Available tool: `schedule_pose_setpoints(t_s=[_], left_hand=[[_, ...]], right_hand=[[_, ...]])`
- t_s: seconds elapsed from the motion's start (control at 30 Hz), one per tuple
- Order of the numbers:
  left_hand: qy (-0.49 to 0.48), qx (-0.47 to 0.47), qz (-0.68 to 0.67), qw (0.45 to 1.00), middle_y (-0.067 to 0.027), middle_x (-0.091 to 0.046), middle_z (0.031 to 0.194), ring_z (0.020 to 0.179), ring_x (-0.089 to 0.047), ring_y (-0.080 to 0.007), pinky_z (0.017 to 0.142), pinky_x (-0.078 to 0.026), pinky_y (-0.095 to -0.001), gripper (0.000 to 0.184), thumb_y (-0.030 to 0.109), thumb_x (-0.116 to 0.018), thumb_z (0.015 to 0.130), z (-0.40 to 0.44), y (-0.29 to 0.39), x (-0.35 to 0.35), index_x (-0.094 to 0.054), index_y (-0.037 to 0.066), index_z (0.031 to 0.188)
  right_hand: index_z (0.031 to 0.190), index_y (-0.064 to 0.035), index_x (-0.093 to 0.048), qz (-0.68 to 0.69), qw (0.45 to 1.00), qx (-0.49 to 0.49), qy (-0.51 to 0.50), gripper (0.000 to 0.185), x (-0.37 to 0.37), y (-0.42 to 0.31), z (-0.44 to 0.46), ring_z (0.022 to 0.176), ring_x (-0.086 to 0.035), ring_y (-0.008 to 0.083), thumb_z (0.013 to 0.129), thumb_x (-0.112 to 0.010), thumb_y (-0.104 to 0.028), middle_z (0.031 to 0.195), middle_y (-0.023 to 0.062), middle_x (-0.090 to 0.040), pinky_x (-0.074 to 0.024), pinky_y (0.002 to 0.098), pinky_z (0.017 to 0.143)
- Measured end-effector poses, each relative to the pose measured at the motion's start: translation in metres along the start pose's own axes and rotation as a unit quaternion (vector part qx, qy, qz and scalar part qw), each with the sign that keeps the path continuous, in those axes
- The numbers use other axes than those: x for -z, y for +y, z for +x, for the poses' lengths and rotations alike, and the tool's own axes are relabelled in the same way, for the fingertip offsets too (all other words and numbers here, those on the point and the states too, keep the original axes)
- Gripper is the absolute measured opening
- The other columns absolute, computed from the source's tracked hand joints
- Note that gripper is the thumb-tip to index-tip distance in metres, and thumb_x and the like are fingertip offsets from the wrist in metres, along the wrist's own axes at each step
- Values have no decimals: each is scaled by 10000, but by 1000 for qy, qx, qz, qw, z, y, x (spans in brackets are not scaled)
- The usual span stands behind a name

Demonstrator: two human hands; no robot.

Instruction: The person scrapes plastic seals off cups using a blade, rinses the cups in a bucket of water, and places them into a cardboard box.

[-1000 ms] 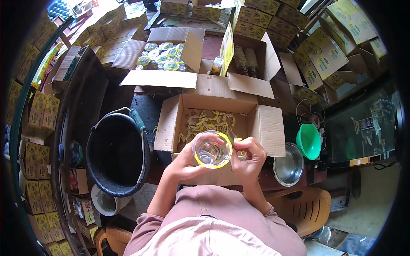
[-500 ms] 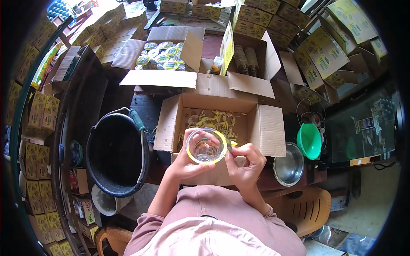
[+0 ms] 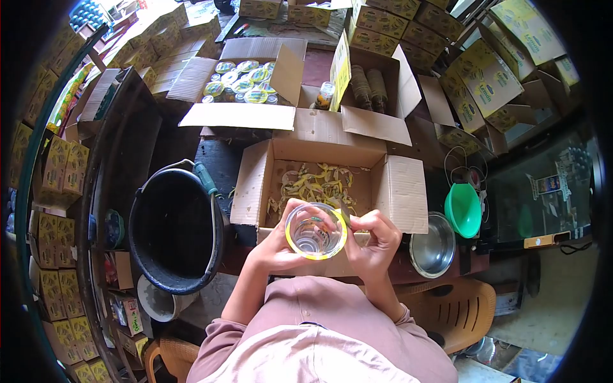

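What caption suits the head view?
Left hand holds clear cup, right hand at its yellow rim, near open box of scraps.

Thin dark tool [image 3: 345, 209], partly out of sight in the right grip [image 3: 373, 242], kind unclear

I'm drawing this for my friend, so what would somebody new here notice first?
Probably the yellow-rimmed clear plastic cup, held near the middle by the left hand, with the right hand at its side. Next, perhaps, the big black bucket on the left and the bright green bowl on the right. Just beyond the hands, yellowish strips lie in an open cardboard box.
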State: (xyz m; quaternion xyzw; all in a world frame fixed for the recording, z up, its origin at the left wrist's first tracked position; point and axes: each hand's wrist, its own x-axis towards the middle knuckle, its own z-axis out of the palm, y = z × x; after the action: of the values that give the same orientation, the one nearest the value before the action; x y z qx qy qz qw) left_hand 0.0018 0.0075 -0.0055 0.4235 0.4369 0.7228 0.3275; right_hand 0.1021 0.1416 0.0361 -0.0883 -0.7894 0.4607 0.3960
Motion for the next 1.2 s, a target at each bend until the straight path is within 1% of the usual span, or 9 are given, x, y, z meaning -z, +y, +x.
schedule_pose_setpoints(t_s=[0.13, 0.7, 0.77, 0.8, 0.83, 0.9, 1.0, 1.1, 1.2], left_hand=[[12, 13, -27, 999, -80, -471, 1086, 1030, -478, -157, 864, -415, -304, 575, 87, -711, 667, -2, 4, -4, -377, 53, 1133], [60, 6, -143, 988, -126, -408, 1194, 1102, -427, -215, 926, -344, -362, 717, 212, -687, 669, -6, -6, 5, -329, 6, 1256], [96, 25, -112, 989, -134, -420, 1169, 1067, -473, -245, 922, -362, -378, 765, 319, -681, 645, -8, -10, 5, -332, -4, 1244], [113, 34, -97, 988, -138, -426, 1156, 1050, -495, -259, 920, -371, -386, 794, 373, -678, 632, -10, -12, 5, -334, -8, 1239], [116, 32, -100, 988, -140, -427, 1155, 1047, -499, -263, 924, -367, -388, 791, 363, -679, 633, -10, -12, 5, -333, -9, 1239], [121, 31, -105, 987, -144, -428, 1153, 1040, -505, -270, 932, -359, -392, 784, 345, -683, 636, -11, -12, 6, -331, -9, 1240], [75, -3, -146, 986, -116, -365, 1270, 1188, -355, -221, 967, -306, -377, 710, 159, -663, 687, -13, -15, 10, -316, 2, 1286], [71, -18, -148, 986, -119, -358, 1281, 1181, -365, -223, 959, -324, -386, 705, 134, -658, 693, -10, -13, 8, -307, 0, 1290], [87, -13, -135, 987, -118, -376, 1258, 1165, -383, -222, 947, -346, -392, 713, 133, -674, 691, -8, -9, 6, -303, 22, 1289]], right_hand=[[727, -6, -625, -3, 1000, 0, -2, 170, 0, 0, -1, 558, -574, 146, 600, -689, 86, 632, 87, -584, -430, 232, 507], [743, 2, -606, -24, 995, 28, 92, 153, 0, 6, -1, 555, -552, 127, 637, -674, 89, 642, 74, -571, -421, 223, 501], [774, -1, -614, -59, 989, 56, 121, 169, -2, 24, 5, 550, -554, 131, 640, -672, 85, 647, 73, -571, -429, 229, 500], [980, -18, -605, -125, 992, 31, 18, 348, 0, 25, 12, 543, -559, 144, 650, -658, 80, 640, 72, -567, -450, 254, 509], [1191, -60, -505, -165, 976, -121, -69, 575, 2, 24, 12, 545, -569, 154, 651, -645, 83, 629, 72, -563, -466, 270, 527], [1284, -83, -412, -178, 970, -137, -92, 687, 5, 31, 12, 550, -580, 159, 656, -636, 81, 615, 71, -560, -474, 284, 539], [1220, -69, -485, -121, 988, -99, -8, 605, 5, 20, 13, 548, -583, 148, 653, -643, 69, 608, 67, -558, -469, 274, 544], [1136, -50, -554, -93, 996, -15, 3, 506, 9, 16, 10, 543, -582, 140, 652, -653, 60, 605, 61, -558, -454, 247, 544], [1010, -34, -611, -15, 999, -21, 24, 379, 6, 0, 4, 572, -580, 121, 648, -676, 57, 635, 51, -569, -431, 212, 539]])
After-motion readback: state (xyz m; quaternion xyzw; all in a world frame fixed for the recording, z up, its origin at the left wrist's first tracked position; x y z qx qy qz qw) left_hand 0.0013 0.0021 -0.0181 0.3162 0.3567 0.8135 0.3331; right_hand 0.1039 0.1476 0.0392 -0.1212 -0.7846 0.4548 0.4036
